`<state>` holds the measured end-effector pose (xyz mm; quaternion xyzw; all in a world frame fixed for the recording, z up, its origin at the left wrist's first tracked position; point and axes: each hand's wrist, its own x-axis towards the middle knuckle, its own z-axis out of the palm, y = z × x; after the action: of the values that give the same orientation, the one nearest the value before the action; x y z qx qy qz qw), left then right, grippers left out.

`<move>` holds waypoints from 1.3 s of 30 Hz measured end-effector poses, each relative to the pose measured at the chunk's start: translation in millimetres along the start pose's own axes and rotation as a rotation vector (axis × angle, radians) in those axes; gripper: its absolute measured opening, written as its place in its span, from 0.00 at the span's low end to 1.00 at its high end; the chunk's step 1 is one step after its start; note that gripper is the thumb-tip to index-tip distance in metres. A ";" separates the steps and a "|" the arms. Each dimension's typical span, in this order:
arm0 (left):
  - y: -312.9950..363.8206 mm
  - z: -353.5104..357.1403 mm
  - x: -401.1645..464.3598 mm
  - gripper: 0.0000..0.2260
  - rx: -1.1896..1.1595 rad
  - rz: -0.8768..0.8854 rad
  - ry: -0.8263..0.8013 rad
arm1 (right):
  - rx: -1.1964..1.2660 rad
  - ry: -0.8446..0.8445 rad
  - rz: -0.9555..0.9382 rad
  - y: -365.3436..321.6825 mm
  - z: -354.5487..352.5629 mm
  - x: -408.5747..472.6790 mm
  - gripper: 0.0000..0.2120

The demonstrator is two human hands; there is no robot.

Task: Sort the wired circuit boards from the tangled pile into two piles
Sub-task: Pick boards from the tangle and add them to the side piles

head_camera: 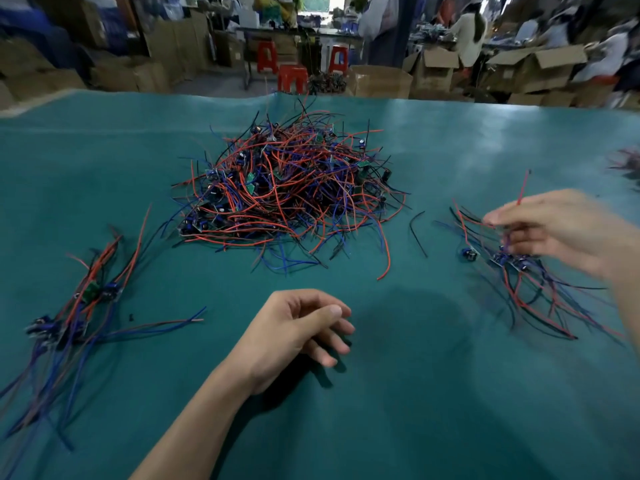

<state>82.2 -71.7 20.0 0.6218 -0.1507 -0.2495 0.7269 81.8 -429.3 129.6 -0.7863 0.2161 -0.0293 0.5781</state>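
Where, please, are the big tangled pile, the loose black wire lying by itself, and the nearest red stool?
big tangled pile (291, 188), head view, on the middle of the heap of wires.
loose black wire (416, 233), head view, on the middle of its curve.
red stool (293, 79), head view, on its front side.

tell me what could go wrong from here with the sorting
1. The right hand pinches wires over the right pile; lifting may drag neighbouring boards along, since the wires there cross each other.
2. The tangled pile spreads loose red and blue ends toward both sorted piles, so they could snag or merge.
3. The lone black wire may be swept into the wrong pile.
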 end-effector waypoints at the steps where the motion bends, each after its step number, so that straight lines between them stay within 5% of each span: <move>1: 0.4 0.0 0.6 0.06 -0.026 -0.002 0.012 | -0.179 0.009 0.070 -0.6 -10.8 10.8 0.24; 5: 1.5 -0.3 2.3 0.06 -0.080 -0.008 0.034 | -0.892 0.108 0.132 -6.3 -20.4 47.1 0.23; 8: 1.4 -1.1 3.5 0.06 -0.100 -0.012 0.042 | -1.189 0.201 -0.116 -23.4 13.4 61.5 0.18; 11: 0.8 -2.2 4.4 0.06 -0.113 -0.018 0.036 | -1.015 0.109 -0.371 -42.9 72.8 73.7 0.04; 19: -1.5 -4.7 6.1 0.06 -0.151 -0.016 0.003 | -0.817 0.201 -0.468 -48.6 171.2 134.7 0.19; 23: -2.4 -4.8 6.0 0.06 -0.166 -0.015 -0.009 | -0.761 0.347 -0.512 -43.6 174.8 149.4 0.20; 29: -1.6 -3.8 6.5 0.07 -0.168 -0.027 0.000 | -0.772 0.178 -0.529 -50.6 176.3 154.7 0.18; 33: -1.2 -4.7 6.2 0.07 -0.168 -0.028 -0.001 | -0.780 0.173 -0.572 -59.3 174.2 150.7 0.10; 39: -1.6 -5.8 6.2 0.07 -0.157 -0.028 -0.001 | -0.627 0.243 -0.668 -95.3 145.0 129.3 0.11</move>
<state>90.2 -70.5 16.8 0.5651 -0.1222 -0.2708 0.7697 270.8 -325.0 143.3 -0.9403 0.0157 -0.2387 0.2422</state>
